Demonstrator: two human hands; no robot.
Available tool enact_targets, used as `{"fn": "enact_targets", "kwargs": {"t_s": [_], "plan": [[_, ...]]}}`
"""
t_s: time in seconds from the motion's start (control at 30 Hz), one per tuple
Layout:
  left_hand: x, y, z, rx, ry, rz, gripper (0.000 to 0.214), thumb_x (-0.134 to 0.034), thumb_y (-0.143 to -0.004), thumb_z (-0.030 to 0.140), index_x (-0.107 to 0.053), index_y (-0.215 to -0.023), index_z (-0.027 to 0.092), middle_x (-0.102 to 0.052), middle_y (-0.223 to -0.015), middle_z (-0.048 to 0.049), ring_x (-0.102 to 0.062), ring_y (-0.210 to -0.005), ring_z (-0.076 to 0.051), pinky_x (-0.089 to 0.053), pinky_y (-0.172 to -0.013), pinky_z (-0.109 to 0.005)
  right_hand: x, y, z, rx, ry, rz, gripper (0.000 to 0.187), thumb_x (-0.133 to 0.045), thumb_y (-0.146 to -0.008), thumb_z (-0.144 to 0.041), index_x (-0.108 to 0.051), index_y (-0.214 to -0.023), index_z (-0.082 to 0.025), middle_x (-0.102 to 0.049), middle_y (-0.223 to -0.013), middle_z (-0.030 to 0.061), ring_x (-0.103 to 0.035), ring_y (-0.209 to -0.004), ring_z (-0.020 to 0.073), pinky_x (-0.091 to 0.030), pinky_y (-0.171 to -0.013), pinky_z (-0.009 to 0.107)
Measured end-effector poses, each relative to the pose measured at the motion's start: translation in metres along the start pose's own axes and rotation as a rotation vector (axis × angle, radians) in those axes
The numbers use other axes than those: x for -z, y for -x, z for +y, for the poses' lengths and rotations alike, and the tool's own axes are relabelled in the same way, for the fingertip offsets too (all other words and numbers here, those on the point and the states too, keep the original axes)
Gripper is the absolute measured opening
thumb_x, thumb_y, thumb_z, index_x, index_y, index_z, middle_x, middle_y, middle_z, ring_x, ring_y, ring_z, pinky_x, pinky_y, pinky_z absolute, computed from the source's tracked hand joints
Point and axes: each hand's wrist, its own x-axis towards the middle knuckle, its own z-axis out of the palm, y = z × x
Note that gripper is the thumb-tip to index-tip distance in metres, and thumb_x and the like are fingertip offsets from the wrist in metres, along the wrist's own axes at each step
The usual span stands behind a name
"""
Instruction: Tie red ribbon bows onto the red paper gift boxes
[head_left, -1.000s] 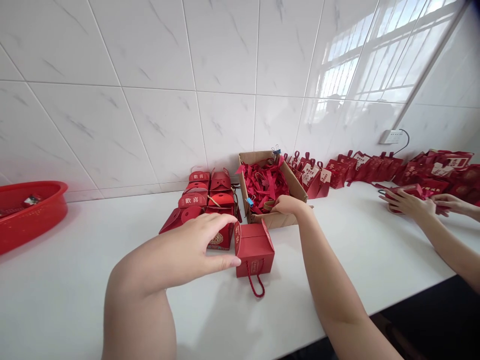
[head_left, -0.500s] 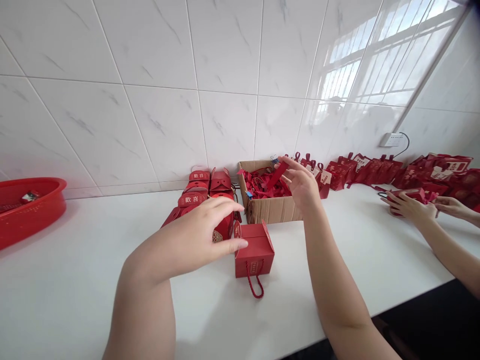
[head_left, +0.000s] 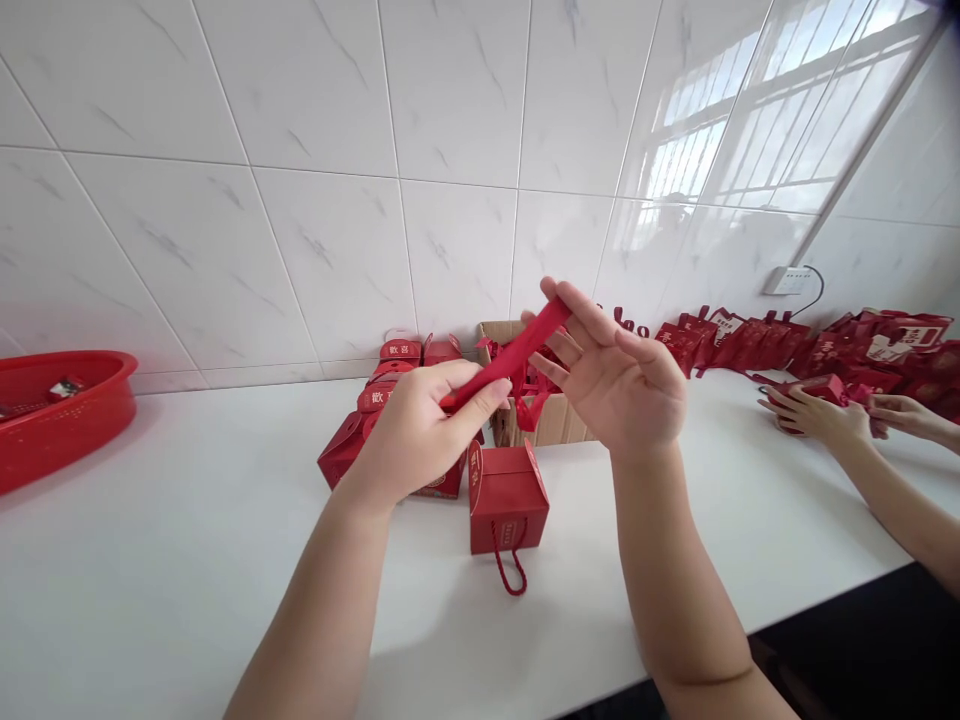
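Observation:
Both my hands are raised above the white counter point(head_left: 187, 560) and hold one red ribbon point(head_left: 517, 355) stretched between them. My left hand point(head_left: 420, 430) pinches its lower end between thumb and fingers. My right hand point(head_left: 611, 375) grips the upper end, fingers partly spread. Below them stands a small red gift box point(head_left: 508, 498) with a red cord handle hanging at its front. Behind the hands sits a cardboard box point(head_left: 551, 425) full of red ribbons.
Several folded red gift boxes point(head_left: 397, 375) cluster left of the cardboard box. A red plastic basin point(head_left: 56, 420) sits at far left. More red boxes and tags point(head_left: 750, 340) line the tiled wall on the right, where another person's hands point(head_left: 832, 415) handle a red box.
My right hand lifted a red ribbon out of the cardboard box. My left hand rose from beside the small gift box and took the ribbon's lower end.

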Motion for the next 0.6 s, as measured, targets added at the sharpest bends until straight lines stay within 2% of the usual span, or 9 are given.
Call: {"fn": "enact_targets", "kwargs": {"t_s": [0.13,0.23,0.37,0.47,0.6], "plan": [[0.015,0.002,-0.005,-0.080,0.155,0.087,0.027,-0.059,-0.086,0.042,-0.069,-0.072,0.021,-0.067,-0.076,-0.0023,-0.062,-0.078,-0.019,-0.049,-0.071,-0.032,0.009,-0.006,0.010,0.005,-0.399,0.141,0.048,-0.035,-0.087,-0.050,-0.060,-0.121,-0.028,-0.046,-0.144,-0.0024,-0.045,-0.130,0.0247,-0.042,-0.105,0.044],[0.028,0.002,-0.013,-0.164,0.353,0.182,0.022,-0.062,-0.084,0.035,-0.072,-0.068,0.023,-0.067,-0.072,-0.0020,-0.063,-0.076,-0.018,-0.049,-0.072,-0.032,0.021,-0.011,0.023,-0.020,-0.588,0.219,0.040,-0.043,-0.085,-0.047,-0.066,-0.110,-0.026,-0.051,-0.139,-0.0028,-0.047,-0.128,0.0222,-0.042,-0.106,0.041],[0.044,0.003,-0.014,-0.187,0.615,0.409,0.019,-0.066,-0.076,0.028,-0.069,-0.058,0.026,-0.060,-0.059,0.0002,-0.060,-0.065,-0.016,-0.050,-0.065,-0.033,0.039,-0.016,0.039,-0.062,-0.651,0.339,0.034,-0.047,-0.084,-0.044,-0.068,-0.102,-0.025,-0.055,-0.134,-0.0019,-0.049,-0.126,0.0208,-0.045,-0.104,0.038],[0.058,0.005,-0.012,-0.120,0.702,0.543,0.022,-0.061,-0.078,0.023,-0.063,-0.056,0.026,-0.055,-0.057,0.0017,-0.055,-0.064,-0.013,-0.048,-0.065,-0.032,0.050,-0.018,0.047,-0.079,-0.656,0.409,0.032,-0.049,-0.083,-0.043,-0.069,-0.099,-0.024,-0.057,-0.131,-0.0003,-0.052,-0.123,0.0200,-0.048,-0.101,0.036],[0.075,0.008,-0.020,-0.133,0.762,0.766,0.027,-0.054,-0.076,0.025,-0.047,-0.051,0.019,-0.043,-0.050,0.0015,-0.048,-0.057,-0.012,-0.045,-0.059,-0.029,0.062,-0.020,0.053,-0.086,-0.623,0.488,0.032,-0.049,-0.080,-0.041,-0.068,-0.097,-0.023,-0.058,-0.130,0.0011,-0.055,-0.119,0.0189,-0.050,-0.097,0.034]]}}
